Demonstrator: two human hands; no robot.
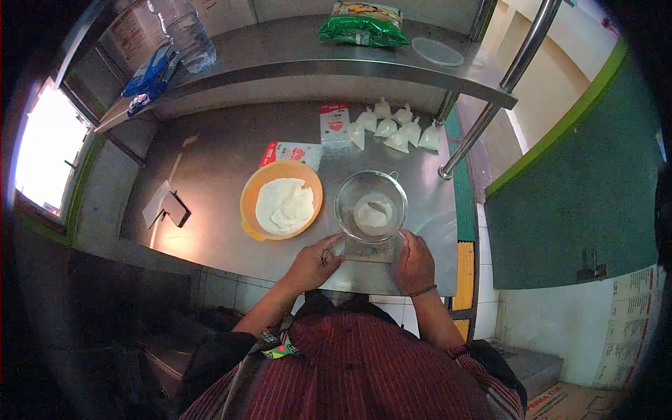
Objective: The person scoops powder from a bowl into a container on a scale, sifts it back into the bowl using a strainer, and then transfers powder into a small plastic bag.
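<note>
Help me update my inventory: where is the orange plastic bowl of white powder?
In the head view, the bowl sits on the grey metal table, left of the round metal sieve, near a red-and-white packet.

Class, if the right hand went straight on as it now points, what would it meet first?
The right hand would likely meet the round metal-rimmed bowl first, though depth is unclear.

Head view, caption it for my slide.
Left hand and right hand beside a round silvery vessel, yellow bowl of white powder nearby on metal table.
</note>
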